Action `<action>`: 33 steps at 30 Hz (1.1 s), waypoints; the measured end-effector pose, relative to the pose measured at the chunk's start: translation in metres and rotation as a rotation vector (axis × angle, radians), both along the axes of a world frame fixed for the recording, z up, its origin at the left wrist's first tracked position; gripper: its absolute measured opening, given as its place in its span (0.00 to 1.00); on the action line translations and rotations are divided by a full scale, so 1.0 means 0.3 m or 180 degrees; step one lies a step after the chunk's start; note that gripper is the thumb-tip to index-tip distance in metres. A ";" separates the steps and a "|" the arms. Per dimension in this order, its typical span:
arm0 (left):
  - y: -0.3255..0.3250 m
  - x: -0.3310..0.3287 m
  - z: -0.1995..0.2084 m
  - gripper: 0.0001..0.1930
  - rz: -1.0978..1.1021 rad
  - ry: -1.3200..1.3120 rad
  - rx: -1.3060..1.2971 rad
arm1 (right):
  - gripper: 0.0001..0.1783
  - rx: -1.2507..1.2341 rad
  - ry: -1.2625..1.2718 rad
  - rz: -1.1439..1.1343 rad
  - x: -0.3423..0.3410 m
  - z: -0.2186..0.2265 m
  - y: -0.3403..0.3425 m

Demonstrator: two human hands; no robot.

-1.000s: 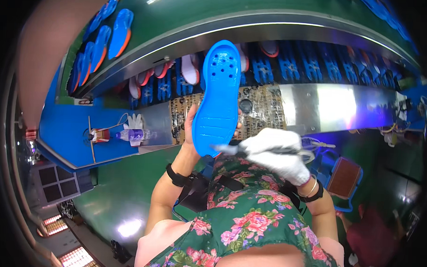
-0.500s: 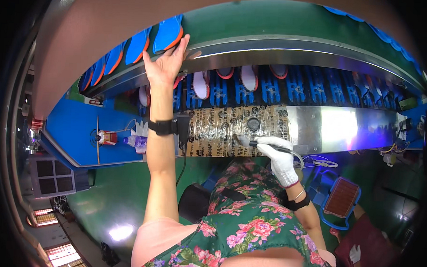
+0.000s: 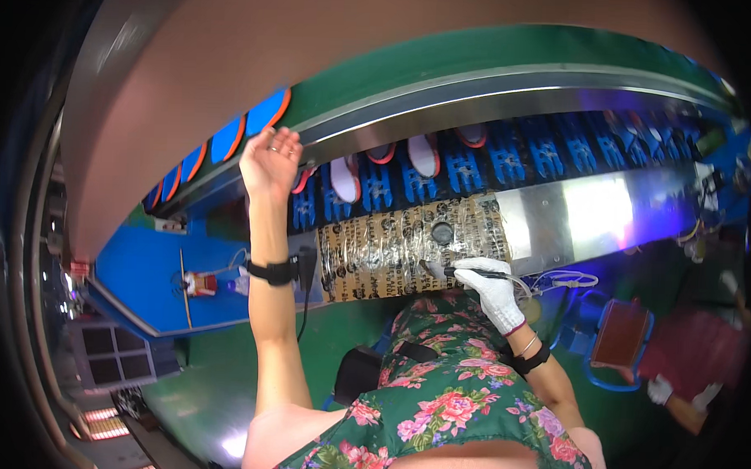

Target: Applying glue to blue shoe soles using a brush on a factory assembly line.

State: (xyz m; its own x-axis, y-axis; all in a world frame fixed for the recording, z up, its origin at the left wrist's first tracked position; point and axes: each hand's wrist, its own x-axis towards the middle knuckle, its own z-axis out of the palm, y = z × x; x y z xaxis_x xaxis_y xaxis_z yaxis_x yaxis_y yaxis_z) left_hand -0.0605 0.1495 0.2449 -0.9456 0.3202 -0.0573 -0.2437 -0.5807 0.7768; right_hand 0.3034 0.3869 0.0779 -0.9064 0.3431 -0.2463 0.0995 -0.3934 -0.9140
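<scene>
One head-worn fisheye view—looking steeply down, close over the person's lap (edges curving)—faces the conveyor (image 3: 513,82).

We see a long green conveyor frame (image 3: 447,80) curving across the upper part of the view, edged with a bright steel rail (image 3: 496,86). Below it runs a row of blue holders (image 3: 511,152). A polished metal panel (image 3: 591,213) catches a strong white glare with a violet tint at its right end. To the left we find a blue workbench (image 3: 143,268) with a thin rod and small parts on it. The floor (image 3: 205,377) is green and glossy, mirroring a lamp as a bright spot. At lower left stands a dark grid-fronted box (image 3: 115,354). On the right sits a reddish-brown stool (image 3: 624,330) with a blue frame.
</scene>
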 end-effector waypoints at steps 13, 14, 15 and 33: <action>1.234 0.037 0.202 0.33 -0.2403 0.2953 -0.2916 | 0.08 -0.0027 0.0084 -0.0807 0.148 -0.021 0.121; 1.333 0.014 0.182 0.38 -0.2059 0.3533 -0.3338 | 0.08 0.0014 0.0097 -0.0890 0.171 0.003 0.136; 1.431 -0.008 0.167 0.43 -0.1670 0.4108 -0.3731 | 0.09 0.0069 0.0117 -0.0946 0.194 0.004 0.142; 1.260 -0.064 0.191 0.14 -0.1909 0.2806 -0.2759 | 0.09 0.0073 0.0009 -0.0952 0.302 0.031 0.283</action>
State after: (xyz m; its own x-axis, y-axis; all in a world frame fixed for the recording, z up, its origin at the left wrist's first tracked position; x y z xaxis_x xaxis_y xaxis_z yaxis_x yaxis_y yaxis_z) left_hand -0.0798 0.5276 0.3023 -0.5035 0.8587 0.0954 0.4758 0.1835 0.8602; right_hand 0.3938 0.4717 0.0872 -0.7648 0.6006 -0.2329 -0.0204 -0.3840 -0.9231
